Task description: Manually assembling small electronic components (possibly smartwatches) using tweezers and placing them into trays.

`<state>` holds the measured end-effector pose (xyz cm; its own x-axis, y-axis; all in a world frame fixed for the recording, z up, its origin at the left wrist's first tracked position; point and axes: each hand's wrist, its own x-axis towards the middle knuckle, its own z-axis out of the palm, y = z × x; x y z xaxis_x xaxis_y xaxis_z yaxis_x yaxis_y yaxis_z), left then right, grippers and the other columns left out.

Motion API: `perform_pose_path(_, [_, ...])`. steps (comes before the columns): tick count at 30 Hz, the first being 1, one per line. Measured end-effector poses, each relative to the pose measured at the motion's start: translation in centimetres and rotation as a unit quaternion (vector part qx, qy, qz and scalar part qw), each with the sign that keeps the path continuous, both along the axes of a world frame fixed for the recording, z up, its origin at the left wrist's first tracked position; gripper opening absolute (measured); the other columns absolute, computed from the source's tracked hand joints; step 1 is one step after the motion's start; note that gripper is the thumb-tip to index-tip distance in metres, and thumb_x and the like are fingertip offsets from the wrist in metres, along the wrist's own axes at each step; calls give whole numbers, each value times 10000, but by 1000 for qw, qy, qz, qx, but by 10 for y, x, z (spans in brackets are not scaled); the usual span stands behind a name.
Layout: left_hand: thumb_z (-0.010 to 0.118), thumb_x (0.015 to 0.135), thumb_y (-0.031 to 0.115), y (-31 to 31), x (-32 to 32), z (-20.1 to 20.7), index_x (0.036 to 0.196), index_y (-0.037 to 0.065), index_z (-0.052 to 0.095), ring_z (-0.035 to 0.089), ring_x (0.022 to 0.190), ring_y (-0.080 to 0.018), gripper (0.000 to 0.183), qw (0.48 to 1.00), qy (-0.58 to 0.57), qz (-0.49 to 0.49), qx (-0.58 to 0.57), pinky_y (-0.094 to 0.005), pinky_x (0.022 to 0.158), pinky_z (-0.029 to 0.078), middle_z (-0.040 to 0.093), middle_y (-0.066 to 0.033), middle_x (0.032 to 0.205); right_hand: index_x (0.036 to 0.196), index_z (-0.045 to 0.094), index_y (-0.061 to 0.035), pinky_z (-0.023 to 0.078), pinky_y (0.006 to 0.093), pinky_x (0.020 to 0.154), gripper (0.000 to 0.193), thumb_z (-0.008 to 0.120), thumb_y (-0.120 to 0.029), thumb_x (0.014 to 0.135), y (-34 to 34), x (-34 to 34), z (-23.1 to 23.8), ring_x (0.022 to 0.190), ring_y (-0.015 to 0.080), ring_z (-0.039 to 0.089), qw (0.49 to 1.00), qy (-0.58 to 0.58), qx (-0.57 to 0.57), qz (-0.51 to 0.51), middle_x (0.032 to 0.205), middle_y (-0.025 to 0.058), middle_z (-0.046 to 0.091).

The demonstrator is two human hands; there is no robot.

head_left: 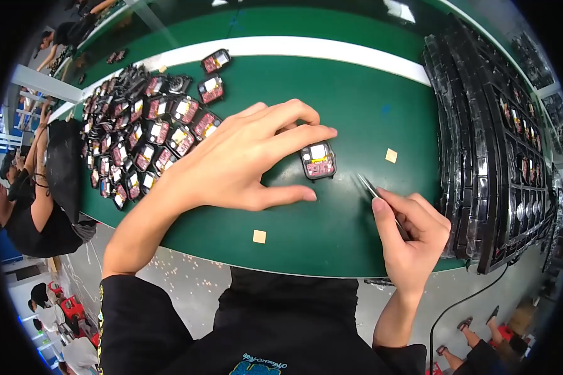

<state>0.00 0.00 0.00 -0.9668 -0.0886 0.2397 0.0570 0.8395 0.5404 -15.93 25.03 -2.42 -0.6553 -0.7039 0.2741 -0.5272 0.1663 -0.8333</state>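
On the green tabletop in front of me lies one small black device housing (318,161), its red circuit board and a silvery part facing up. My left hand (250,156) is spread around its left side, thumb and fingers apart, with an index fingertip close to its upper edge. Whether that fingertip touches it I cannot tell. To the right of the housing, my right hand (413,234) pinches a pair of metal tweezers (368,185). Their tips point up and left toward the housing, a short gap away from it.
A large heap of similar housings (145,156) covers the table's left part, and two lie apart near a white ledge (256,47). Stacked black trays (481,156) stand at the right. Small beige squares (259,236) dot the table. Another person (44,194) sits at the left.
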Motion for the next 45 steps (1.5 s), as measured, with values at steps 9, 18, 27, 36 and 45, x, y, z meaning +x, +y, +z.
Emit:
perform_pose_path(9, [983,747,190,-8,-6,-18,1313,64,789,648,1063,-290,611,1000,7,-7,13,-401,923,537,662,-81,1170,1048,849,44,307,257,511,152,875,4,903,-4,1,-3,551,45,449,1000,8,-1,-1,677,17,625])
perform_pose_path(18, [1004,714,261,9,-11,-9,1221,43,804,648,873,-227,587,999,5,-47,23,-330,795,482,742,-48,1056,1045,855,39,335,247,514,184,870,44,862,3,-4,-4,558,47,504,995,-79,-44,28,686,25,644])
perform_pose_path(27, [1013,685,329,14,-14,-13,1209,8,829,648,800,-183,642,996,-16,-72,50,-341,787,417,752,-50,928,970,848,44,307,244,526,161,829,91,818,0,-7,0,560,48,479,995,11,-9,97,669,14,618])
perform_pose_path(36, [1011,650,398,13,-16,-18,1179,0,847,638,775,-178,683,996,-7,-76,41,-328,755,401,770,-59,925,982,852,37,320,246,523,176,837,89,814,-5,-7,-6,561,60,508,994,39,-14,104,676,24,635])
perform_pose_path(45, [1015,638,420,12,-16,-14,1200,-1,851,552,695,-133,721,997,-12,-71,25,-295,665,361,757,-42,901,993,853,38,328,253,512,195,841,92,807,-5,-8,-5,547,82,518,992,58,-15,111,671,35,634])
